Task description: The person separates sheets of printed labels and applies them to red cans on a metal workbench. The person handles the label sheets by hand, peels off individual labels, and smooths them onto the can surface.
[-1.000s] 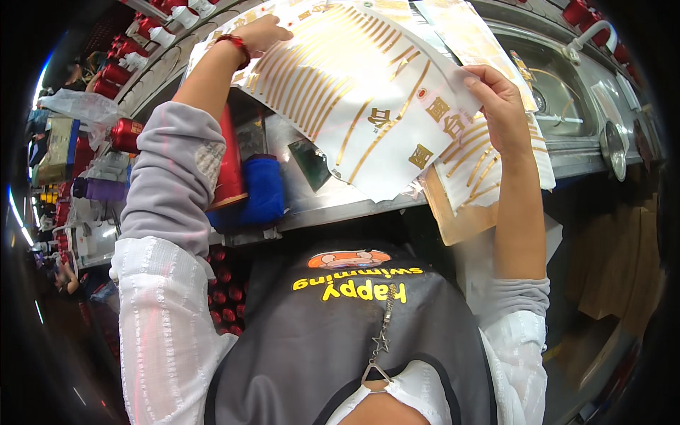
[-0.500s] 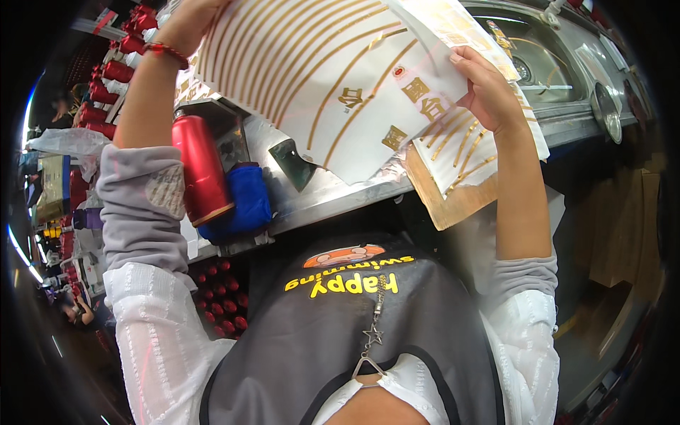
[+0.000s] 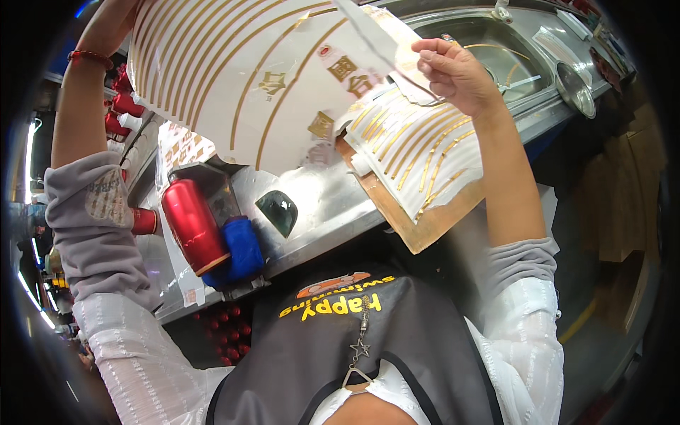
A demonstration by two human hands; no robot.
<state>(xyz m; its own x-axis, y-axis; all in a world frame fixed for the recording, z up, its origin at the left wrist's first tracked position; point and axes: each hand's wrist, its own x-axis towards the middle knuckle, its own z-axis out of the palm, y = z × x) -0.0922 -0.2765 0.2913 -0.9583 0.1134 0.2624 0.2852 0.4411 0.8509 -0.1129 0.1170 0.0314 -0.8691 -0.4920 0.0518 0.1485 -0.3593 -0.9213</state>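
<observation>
My left hand [image 3: 110, 28] grips the upper left edge of a large white sheet [image 3: 244, 106] with curved gold stripes and gold printed labels; its fingertips are partly cut off by the frame. The sheet hangs raised and bowed above the metal worktop [image 3: 319, 205]. At its right edge my right hand [image 3: 459, 76] is closed with the fingers curled together. Whether the sheet's edge lies between those fingers I cannot make out. Beneath that hand, a stack of similar gold-striped sheets [image 3: 425, 152] rests on a brown board [image 3: 400, 223].
A red bottle [image 3: 191, 219] leans beside a blue cloth bundle [image 3: 242, 248] near the worktop's front edge. Right of them lies a dark curved piece [image 3: 278, 211]. The sink [image 3: 520, 60] is at the back right, with a round metal lid [image 3: 575, 90] by it. Red-and-white containers [image 3: 127, 105] line the left.
Both hands and the raised sheet have shifted left in view, the left hand farthest. The right hand's fingers have curled in, and more of the sheet stack and worktop shows.
</observation>
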